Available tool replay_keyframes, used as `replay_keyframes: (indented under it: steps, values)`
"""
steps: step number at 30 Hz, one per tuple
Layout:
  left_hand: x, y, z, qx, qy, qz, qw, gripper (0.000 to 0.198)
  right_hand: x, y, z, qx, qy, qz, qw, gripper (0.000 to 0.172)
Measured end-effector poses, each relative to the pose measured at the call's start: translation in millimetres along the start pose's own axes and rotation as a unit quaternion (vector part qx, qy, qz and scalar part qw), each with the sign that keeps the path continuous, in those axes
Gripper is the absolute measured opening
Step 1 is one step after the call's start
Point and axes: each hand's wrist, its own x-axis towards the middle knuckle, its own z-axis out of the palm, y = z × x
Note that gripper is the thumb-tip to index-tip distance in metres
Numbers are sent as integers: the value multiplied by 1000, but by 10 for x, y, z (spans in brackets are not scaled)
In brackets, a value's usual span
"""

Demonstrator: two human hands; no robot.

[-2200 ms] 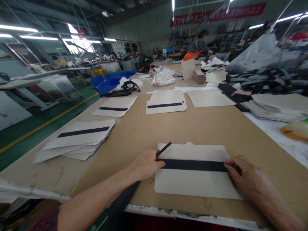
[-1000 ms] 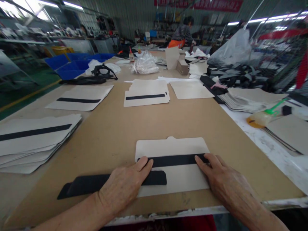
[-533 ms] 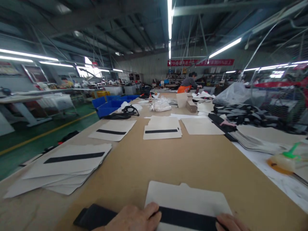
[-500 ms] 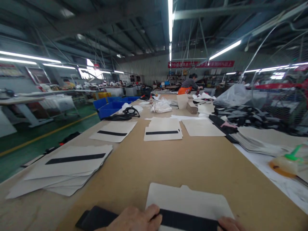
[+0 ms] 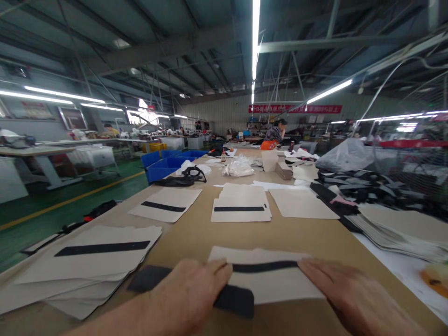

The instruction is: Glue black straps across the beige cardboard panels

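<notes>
A pale flat panel [image 5: 273,290] lies on the table in front of me, a narrow black strip [image 5: 266,267] running across its upper part. My left hand [image 5: 191,287] is closed around loose black strips [image 5: 235,300], which stick out on both sides of it. Its fingertips touch the left end of the strip on the panel. My right hand [image 5: 350,287] has its fingers stretched out, tips at the strip's right end and the panel's right edge. The undersides of both hands are hidden.
Pale panels with black strips lie in a left stack [image 5: 94,261], a far-left stack [image 5: 168,203] and a middle stack [image 5: 241,214]. On the right are a plain panel [image 5: 303,203], a thick pile of panels [image 5: 402,228] and a blurred bottle [image 5: 436,280]. Another person [image 5: 273,135] is far off.
The panel and both hands have moved farther onto the table, and more of each hand shows. My right hand's fingers have straightened. The view has tilted up slightly.
</notes>
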Motion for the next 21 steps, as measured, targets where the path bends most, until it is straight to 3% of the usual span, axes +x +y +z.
replay_keyframes:
  steps: [2,5,9,13,15,17,19,21]
  values:
    - [234,-232,-203,50,24,-32,998,55,411,194,83,-29,1,16,999,50]
    - [659,-634,-258,98,54,-70,991,58,957,471,468,-29,-22,44,998,46]
    - [1148,-1138,-11,119,58,-99,986,58,1492,706,1064,29,-83,100,991,50]
    - [1357,-1478,245,51,-11,-89,995,50,1635,761,1464,106,-188,126,968,48]
    - [1374,-1508,283,-1,-38,-101,994,52,1563,829,1593,154,-234,122,952,64]
    - [1357,-1401,286,-19,-34,-134,990,67,1434,998,1667,209,-237,148,937,80]
    - [1314,-1173,333,-20,-18,-143,989,62,1265,1279,1682,199,-188,240,931,79]
    - [1253,-896,491,-35,-21,-127,991,54,1059,1636,1650,127,-131,363,914,67]
